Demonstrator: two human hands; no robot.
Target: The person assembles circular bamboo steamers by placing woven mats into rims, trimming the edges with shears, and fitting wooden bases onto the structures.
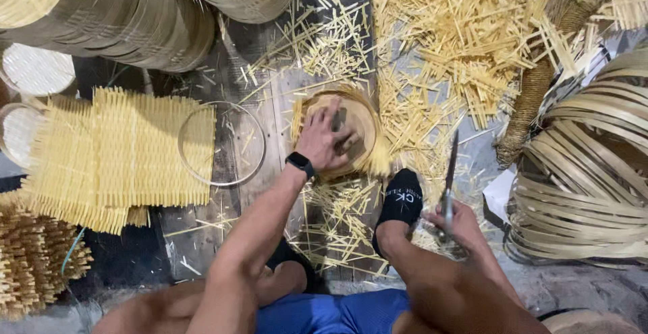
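My left hand (326, 139), with a black watch on the wrist, presses down flat on a round bamboo steamer tray (364, 121) that lies on a wooden board. Woven bamboo slats stick out past the tray's rim. My right hand (457, 223) grips a long knife (449, 169) with the blade pointing up and away, held to the right of the tray and apart from it. My foot in a black sock (401, 199) rests just below the tray.
A woven bamboo mat (115, 148) with a thin hoop (223, 144) on it lies to the left. Stacked round trays (135, 17) stand at the top left. Cut bamboo scraps (459, 37) cover the floor. Coiled bamboo strips (587, 172) sit at the right.
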